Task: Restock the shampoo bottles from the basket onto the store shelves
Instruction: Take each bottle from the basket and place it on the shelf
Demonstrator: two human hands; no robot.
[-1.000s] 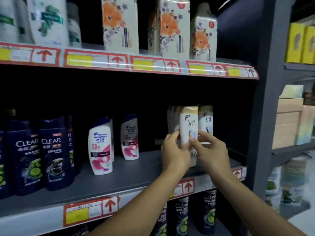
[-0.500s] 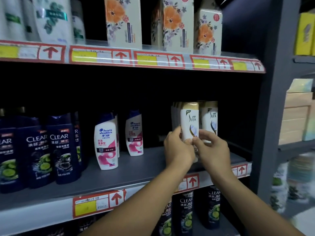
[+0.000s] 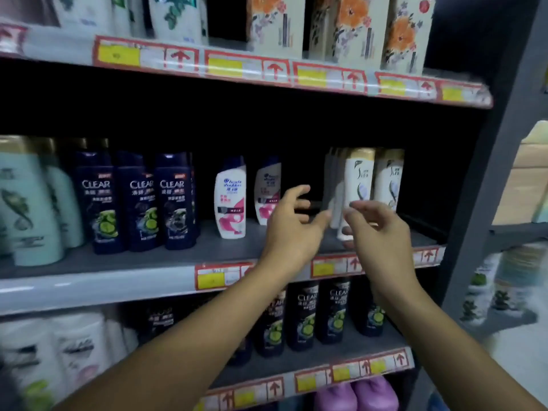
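Two bare forearms reach up from the bottom edge toward the middle shelf. The left hand hangs in front of the shelf edge with its fingers spread and loosely bent, holding nothing. The right hand sits just beside it, its fingers loosely curved and apart, also holding nothing; its fingertips lie close to the white shampoo bottle, though whether they touch it cannot be told through the blur. That bottle stands upright on the middle shelf, gold cap up, with a matching bottle just beside it on the right. Further left on the same shelf stand two white and pink bottles, then a row of dark blue CLEAR bottles. On the shelf above stand floral cartons, behind a strip of red and yellow price tags.
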